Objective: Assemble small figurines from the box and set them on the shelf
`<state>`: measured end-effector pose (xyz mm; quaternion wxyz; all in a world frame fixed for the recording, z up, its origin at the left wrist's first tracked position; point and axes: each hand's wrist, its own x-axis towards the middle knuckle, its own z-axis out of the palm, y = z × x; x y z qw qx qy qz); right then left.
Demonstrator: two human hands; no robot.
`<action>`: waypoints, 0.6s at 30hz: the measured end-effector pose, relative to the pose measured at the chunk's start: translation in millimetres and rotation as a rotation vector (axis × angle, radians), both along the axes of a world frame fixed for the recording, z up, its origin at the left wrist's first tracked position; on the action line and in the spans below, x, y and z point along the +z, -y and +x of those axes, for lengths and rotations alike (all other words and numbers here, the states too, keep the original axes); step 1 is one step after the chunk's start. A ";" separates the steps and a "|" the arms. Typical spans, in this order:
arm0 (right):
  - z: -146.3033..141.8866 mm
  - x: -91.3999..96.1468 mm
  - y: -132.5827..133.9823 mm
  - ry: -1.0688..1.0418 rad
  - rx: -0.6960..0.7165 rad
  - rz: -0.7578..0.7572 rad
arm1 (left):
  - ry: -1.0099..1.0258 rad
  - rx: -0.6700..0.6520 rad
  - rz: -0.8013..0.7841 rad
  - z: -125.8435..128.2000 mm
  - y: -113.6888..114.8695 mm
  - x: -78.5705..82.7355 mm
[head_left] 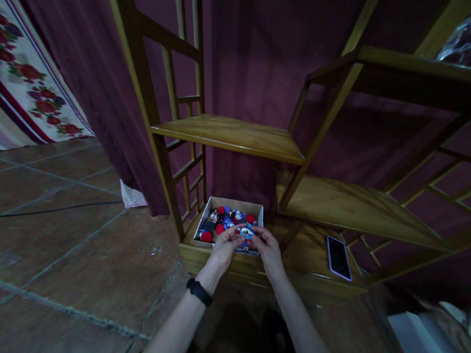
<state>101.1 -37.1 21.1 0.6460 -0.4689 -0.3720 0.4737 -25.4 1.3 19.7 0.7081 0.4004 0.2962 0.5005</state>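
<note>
A shallow white box (236, 203) filled with several small red, blue and black pieces sits on the lowest board of a wooden shelf unit (234, 137). Both hands meet over the box's near edge. My left hand (225, 245), with a black band on its wrist, and my right hand (266, 246) pinch a small blue and white piece (246, 231) between their fingertips. The fingers of both hands are curled in around it.
A phone in a pale case (338, 257) lies flat on the lowest board to the right of the box. Dark red curtain (99, 89) hangs behind and left of the shelves. A black cable (53, 209) runs across the tiled floor at left.
</note>
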 end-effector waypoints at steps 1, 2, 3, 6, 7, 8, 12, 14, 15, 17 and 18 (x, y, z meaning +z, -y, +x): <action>0.3 -0.3 0.0 0.007 0.002 0.008 | 0.004 -0.002 0.007 -0.4 -0.4 0.3; 0.5 -0.7 -0.1 0.017 0.006 0.013 | 0.006 0.000 0.012 -0.7 -0.7 0.7; 0.7 -1.1 -0.1 0.028 0.008 0.014 | 0.004 0.004 0.016 -0.9 -0.8 1.2; 0.7 -2.4 -0.8 0.063 0.004 0.000 | -0.010 0.009 0.008 -0.7 -0.4 3.4; 0.6 -3.0 -1.2 0.072 0.000 -0.005 | -0.016 0.011 0.001 -0.3 0.2 4.3; 0.3 -3.6 -1.6 0.074 -0.003 -0.009 | -0.021 0.014 -0.008 0.3 1.1 5.4; -1.1 -5.2 -2.1 0.024 -0.013 -0.027 | -0.025 0.052 -0.026 3.8 5.5 10.0; -1.6 -4.8 -1.4 -0.012 -0.010 -0.042 | -0.018 0.053 -0.031 5.1 7.1 11.8; -1.9 -4.3 -0.9 -0.027 -0.008 -0.049 | -0.012 0.046 -0.035 5.6 7.5 12.5; -2.1 -2.8 0.2 -0.052 -0.005 -0.062 | 0.008 0.025 -0.048 5.9 7.6 13.1; -2.1 -2.0 0.8 -0.061 -0.005 -0.065 | 0.022 0.016 -0.060 5.9 7.4 13.1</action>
